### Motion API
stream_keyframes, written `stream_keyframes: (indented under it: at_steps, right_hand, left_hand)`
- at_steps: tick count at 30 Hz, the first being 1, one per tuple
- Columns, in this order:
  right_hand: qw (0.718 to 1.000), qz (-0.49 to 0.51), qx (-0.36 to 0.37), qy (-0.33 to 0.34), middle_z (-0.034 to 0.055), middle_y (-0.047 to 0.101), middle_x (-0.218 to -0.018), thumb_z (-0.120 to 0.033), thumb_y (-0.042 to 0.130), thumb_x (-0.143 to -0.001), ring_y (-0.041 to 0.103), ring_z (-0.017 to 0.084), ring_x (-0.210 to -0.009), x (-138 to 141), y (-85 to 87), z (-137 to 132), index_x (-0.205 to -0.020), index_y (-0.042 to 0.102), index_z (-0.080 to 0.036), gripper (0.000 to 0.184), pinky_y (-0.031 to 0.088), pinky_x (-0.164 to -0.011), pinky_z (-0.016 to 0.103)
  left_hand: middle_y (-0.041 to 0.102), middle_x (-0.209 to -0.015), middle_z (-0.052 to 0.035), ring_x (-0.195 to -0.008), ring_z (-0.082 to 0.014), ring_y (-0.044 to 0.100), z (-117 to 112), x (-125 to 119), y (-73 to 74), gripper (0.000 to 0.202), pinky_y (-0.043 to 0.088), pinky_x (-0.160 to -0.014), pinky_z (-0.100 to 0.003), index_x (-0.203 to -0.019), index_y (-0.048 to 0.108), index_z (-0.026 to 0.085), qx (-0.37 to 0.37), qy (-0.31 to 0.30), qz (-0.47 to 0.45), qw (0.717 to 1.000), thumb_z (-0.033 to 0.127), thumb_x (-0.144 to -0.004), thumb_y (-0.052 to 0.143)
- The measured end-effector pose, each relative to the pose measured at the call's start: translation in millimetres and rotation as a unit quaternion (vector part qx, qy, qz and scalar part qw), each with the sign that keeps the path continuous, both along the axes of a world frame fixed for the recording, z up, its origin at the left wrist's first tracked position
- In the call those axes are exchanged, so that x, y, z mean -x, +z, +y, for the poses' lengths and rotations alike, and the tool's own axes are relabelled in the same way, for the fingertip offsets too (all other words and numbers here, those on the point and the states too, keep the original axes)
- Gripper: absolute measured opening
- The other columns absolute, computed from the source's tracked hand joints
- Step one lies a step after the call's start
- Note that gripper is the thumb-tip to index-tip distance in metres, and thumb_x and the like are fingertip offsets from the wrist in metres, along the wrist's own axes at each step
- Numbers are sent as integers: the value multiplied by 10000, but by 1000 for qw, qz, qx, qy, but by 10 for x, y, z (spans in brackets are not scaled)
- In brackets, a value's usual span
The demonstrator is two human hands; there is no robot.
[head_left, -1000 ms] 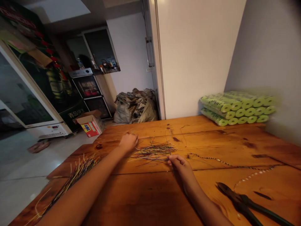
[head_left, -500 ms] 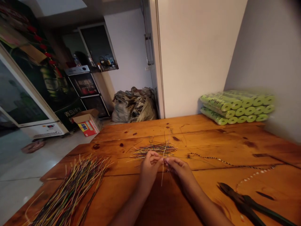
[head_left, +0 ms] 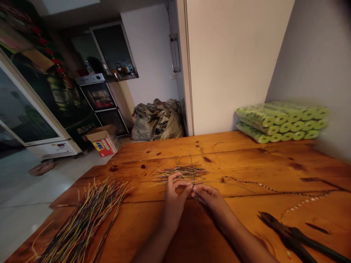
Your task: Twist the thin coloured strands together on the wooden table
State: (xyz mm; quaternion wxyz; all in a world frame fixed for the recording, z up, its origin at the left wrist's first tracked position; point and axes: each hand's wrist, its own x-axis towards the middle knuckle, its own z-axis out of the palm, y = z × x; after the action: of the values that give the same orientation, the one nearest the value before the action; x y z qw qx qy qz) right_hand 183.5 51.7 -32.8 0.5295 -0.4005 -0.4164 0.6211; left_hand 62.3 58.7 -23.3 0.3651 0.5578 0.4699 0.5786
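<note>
Over the near part of the wooden table [head_left: 142, 226], my left hand [head_left: 175, 193] and my right hand [head_left: 210, 195] meet fingertip to fingertip. Both are closed in a pinch on thin wires. A pale wire [head_left: 184, 176] slants through the fingertips from upper left to lower right. A dark wire [head_left: 194, 171] stands up from the same spot. How the two join is hidden by my fingers. Just beyond my hands lies a loose pile of short coloured wires [head_left: 189, 170]. A larger bundle of long coloured wires [head_left: 85, 219] spreads out to the left.
Dark-handled pliers [head_left: 287, 230] lie at the front right. A twisted dark-and-light strand [head_left: 252, 182] runs across the right side. Green-wrapped rolls [head_left: 282, 122] are stacked at the back right against the wall. An open cardboard box [head_left: 105, 142] sits on the floor, near bulky sacks [head_left: 156, 120].
The pale wire has swung from nearly upright to a slant leaning left at its top. Both hands stay pinched together. The whole view has shifted slightly.
</note>
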Motion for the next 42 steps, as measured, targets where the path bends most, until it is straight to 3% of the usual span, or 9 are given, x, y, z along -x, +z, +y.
stream_keyframes:
  at_steps: [5,7,9,10,11,17,22,35,42]
  right_hand:
    - [999,20,20,26,2,605,-629,-413,732,-580,519,118,-619,-25,-34,28,-618,684,-176,245,421,-676,244]
    - [999,31,29,12,9,624,-662,-401,727,-596,533,117,-636,-34,-40,31,-646,694,-180,229,422,-679,238]
    - [999,38,33,-14,10,628,-669,-394,716,-613,541,119,-643,-37,-41,28,-652,692,-182,218,422,-671,235]
    - [999,36,33,-22,11,626,-661,-393,711,-619,543,122,-640,-35,-40,25,-652,691,-180,216,422,-662,236]
    - [999,30,32,-28,12,623,-651,-390,709,-621,543,126,-635,-33,-38,22,-647,687,-178,214,422,-650,238]
    - [998,21,31,-40,5,623,-633,-379,705,-619,543,131,-631,-19,-29,17,-645,680,-179,203,412,-639,246]
    - [999,5,18,-35,-1,610,-625,-364,682,-647,526,125,-620,-26,-57,33,-640,677,-182,182,396,-628,246]
    - [998,26,12,-49,29,646,-691,-357,670,-644,548,151,-652,-48,-64,52,-651,676,-186,171,418,-625,265]
    - [997,49,31,-52,27,647,-688,-341,715,-599,549,139,-644,-64,-103,85,-642,686,-183,166,413,-623,259]
  left_hand:
    - [623,-692,22,-734,-144,599,193,196,-19,247,435,-765,-278,-895,433,213,-18,-42,66,997,265,-724,604]
    - [626,-762,-12,-738,-145,594,388,372,3,126,439,-710,-265,-866,471,199,-49,13,159,986,299,-795,499]
    - [636,-848,-51,-792,-152,586,622,582,64,217,437,-718,-275,-964,510,178,-70,96,345,931,282,-873,342]
    - [635,-915,-63,-846,-159,577,737,682,104,267,430,-744,-288,-992,529,179,-80,98,471,873,254,-887,296]
    - [632,-971,-68,-906,-179,558,843,770,146,248,409,-792,-315,-971,565,188,-84,89,512,850,242,-874,343]
    - [656,-954,-61,-1012,-233,480,1182,904,275,114,309,-857,-367,-810,661,233,-119,-50,684,718,211,-775,554]
    - [669,-858,-81,-954,-225,499,1247,817,289,135,296,-853,-367,-768,658,203,-137,-71,728,668,199,-790,525]
    - [677,-856,-114,-892,-283,534,854,1375,613,270,319,-731,-403,-818,653,179,-132,89,766,623,248,-843,394]
    - [688,-889,-57,-887,-246,550,831,1212,852,222,336,-735,-363,-841,658,221,-152,146,686,697,306,-826,453]
